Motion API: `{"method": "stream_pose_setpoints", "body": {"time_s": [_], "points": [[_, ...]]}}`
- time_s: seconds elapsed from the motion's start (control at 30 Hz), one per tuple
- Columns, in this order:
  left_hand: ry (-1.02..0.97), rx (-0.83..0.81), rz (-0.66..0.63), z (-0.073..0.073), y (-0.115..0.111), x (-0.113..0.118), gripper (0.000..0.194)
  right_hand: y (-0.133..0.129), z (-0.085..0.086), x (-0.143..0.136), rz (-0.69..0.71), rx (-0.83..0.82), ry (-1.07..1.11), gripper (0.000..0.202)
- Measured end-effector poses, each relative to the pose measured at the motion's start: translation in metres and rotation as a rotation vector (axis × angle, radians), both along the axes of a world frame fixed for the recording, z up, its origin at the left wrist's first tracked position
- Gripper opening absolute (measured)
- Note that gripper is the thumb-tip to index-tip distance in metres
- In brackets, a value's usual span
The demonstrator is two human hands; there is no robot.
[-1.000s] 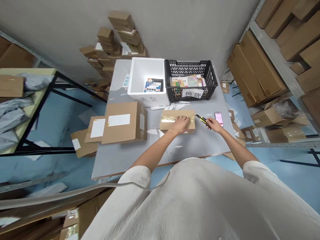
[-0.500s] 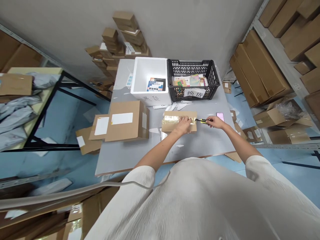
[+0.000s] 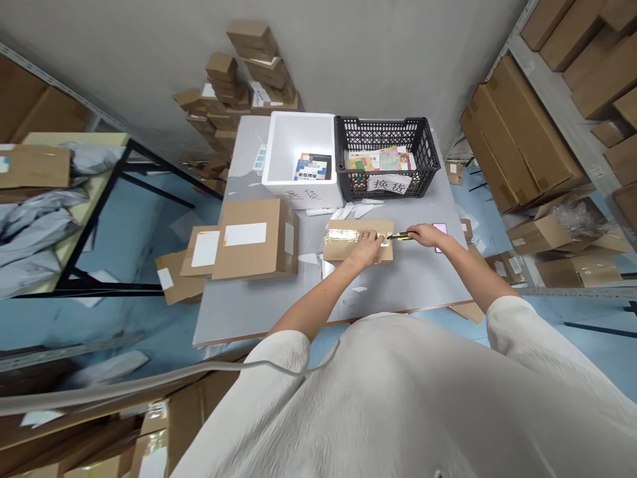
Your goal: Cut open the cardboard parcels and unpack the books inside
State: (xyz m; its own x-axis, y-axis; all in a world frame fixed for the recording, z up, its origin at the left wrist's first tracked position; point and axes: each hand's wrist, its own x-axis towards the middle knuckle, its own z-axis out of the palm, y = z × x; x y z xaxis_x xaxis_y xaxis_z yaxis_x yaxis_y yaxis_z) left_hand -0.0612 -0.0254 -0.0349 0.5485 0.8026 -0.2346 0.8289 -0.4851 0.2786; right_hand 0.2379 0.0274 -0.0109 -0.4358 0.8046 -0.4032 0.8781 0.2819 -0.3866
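A small cardboard box with shiny clear tape along its top lies on the grey table. My left hand bears down on the box's right half, fingers bent over the tape, and holds it. In my right hand is a black and yellow utility knife, gripped by the handle. Its tip meets the taped top near the box's right end, close to my left fingers; whether the blade is in the tape I cannot tell. A phone with a pink screen lies partly behind my right hand.
Behind the box stand a white foam box and a black plastic crate, both holding books. Paper scraps lie before them. A larger carton sits at the left. Shelves with cartons flank the right side.
My right hand has shifted slightly left and up, bringing the utility knife farther over the box's right end. More of the phone shows. My left hand stays on the box.
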Motion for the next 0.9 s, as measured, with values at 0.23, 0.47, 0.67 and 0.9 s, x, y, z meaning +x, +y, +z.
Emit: {"method": "stream_pose_setpoints", "body": {"time_s": [0.23,0.47,0.67,0.9], "points": [[-0.009,-0.016,-0.007,0.000,0.001,0.000,0.081,-0.036,-0.019,0.017,-0.126,-0.214,0.261,0.040],[-0.027,-0.009,-0.003,0.001,0.001,-0.002,0.080,-0.052,-0.031,0.008,-0.263,-0.145,0.326,0.033],[-0.053,-0.022,0.002,0.001,0.001,-0.002,0.083,-0.058,-0.028,0.004,-0.264,-0.171,0.353,0.035],[-0.054,-0.018,0.013,0.001,-0.001,-0.003,0.081,-0.069,-0.024,0.005,-0.299,-0.241,0.375,0.040]]}}
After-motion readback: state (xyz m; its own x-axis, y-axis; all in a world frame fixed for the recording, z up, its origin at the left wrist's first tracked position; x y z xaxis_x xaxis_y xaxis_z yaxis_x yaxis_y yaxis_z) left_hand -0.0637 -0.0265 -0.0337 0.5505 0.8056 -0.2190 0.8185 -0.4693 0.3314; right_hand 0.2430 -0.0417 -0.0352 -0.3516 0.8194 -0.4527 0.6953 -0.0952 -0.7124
